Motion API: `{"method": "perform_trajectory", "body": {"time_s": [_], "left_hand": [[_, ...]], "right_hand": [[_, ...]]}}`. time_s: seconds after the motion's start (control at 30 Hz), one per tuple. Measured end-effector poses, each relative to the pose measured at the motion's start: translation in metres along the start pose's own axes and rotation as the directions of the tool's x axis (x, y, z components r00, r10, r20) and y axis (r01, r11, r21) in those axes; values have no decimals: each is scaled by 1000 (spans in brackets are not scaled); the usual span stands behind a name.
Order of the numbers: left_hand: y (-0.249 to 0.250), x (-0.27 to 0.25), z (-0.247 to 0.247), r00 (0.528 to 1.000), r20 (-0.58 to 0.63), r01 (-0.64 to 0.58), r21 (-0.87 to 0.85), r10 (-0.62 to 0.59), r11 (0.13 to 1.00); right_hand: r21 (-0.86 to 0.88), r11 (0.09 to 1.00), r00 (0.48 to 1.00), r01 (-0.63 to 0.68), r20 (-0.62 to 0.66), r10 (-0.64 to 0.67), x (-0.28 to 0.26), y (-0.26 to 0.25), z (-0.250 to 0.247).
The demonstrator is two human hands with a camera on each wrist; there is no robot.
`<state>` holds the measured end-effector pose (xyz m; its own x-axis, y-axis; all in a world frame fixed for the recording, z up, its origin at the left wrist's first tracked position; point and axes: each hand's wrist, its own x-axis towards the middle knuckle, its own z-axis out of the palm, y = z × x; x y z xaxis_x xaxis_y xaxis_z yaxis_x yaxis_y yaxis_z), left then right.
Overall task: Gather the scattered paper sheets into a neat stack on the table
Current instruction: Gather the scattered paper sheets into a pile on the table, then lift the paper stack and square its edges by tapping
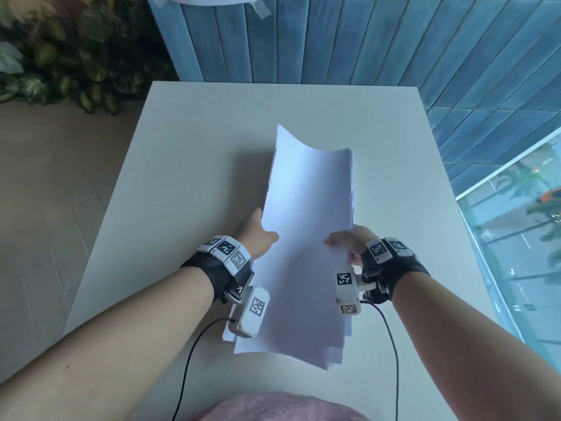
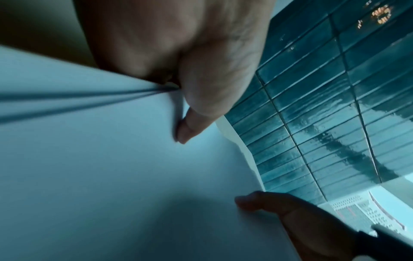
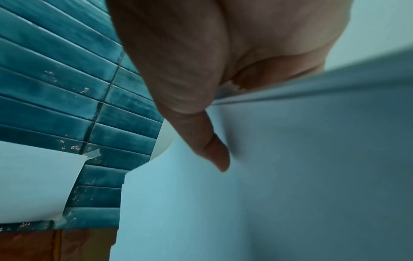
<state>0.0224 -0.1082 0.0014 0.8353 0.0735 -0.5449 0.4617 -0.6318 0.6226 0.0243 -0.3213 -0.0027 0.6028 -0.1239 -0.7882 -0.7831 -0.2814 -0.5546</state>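
1. Paper sheets (image 1: 306, 244): all the ones I can see are in one bundle, lifted over the middle of the white surface (image 1: 170, 165), long axis running away from the person, bowed into a trough.
2. Left hand (image 1: 258, 233): thumb on top at the left long edge, fingers underneath, pinching the bundle.
3. Right hand (image 1: 349, 241): same grip on the right long edge, thumb on top.
4. Progress: gathering looks done, no loose sheets visible on the surface.
5. Edges not flush yet; near-end corners are stepped and fanned.
6. Left to do: square the edges and lay the stack flat.
7. Bottom edge may be touching the surface, can't tell from the head view.
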Motion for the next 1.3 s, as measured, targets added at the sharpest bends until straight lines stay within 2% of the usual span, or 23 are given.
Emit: {"method": "perform_trajectory", "body": {"time_s": [0.07, 0.1, 0.17, 0.27, 0.37, 0.47, 0.53, 0.67, 0.87, 0.93, 1.1, 1.3], "left_hand": [[5, -4, -6, 999, 38, -36, -58, 38, 998], [8, -6, -9, 997, 53, -50, -84, 55, 995], [14, -9, -17, 993, 7, -119, -148, 122, 982], [27, -16, -38, 963, -110, -268, -262, 247, 927], [46, -31, -65, 910, -185, -414, -335, 372, 846], [61, -46, -89, 881, -283, -466, -391, 379, 794], [68, -57, -98, 863, -338, -497, -432, 376, 753], [73, -79, -100, 819, -435, -562, -479, 374, 674], [45, -100, -82, 742, -542, -640, -397, 394, 658], [31, -103, -74, 729, -558, -644, -363, 396, 674], [8, -101, -66, 733, -576, -602, -302, 362, 739], [10, -101, -70, 699, -588, -639, -259, 407, 724]], "right_hand": [[-23, 999, 999, 34, 5, -34, -6, -4, 3], [-51, 995, 995, 89, -44, -92, -8, -6, 4], [-85, 973, 960, 213, -169, -225, -17, -12, 5], [-152, 903, 846, 402, -316, -430, -34, -31, -2], [-178, 776, 692, 606, -364, -624, -60, -57, -17], [-154, 667, 567, 729, -410, -714, -86, -76, -27], [-90, 625, 528, 776, -449, -721, -101, -84, -29], [45, 547, 502, 836, -465, -729, -125, -83, -23], [13, 495, 449, 869, -443, -776, -135, -50, -9], [-37, 513, 452, 858, -421, -786, -130, -38, -4], [-65, 561, 498, 825, -385, -777, -114, -18, 12], [-29, 570, 508, 821, -417, -754, -109, -18, 19]]}}
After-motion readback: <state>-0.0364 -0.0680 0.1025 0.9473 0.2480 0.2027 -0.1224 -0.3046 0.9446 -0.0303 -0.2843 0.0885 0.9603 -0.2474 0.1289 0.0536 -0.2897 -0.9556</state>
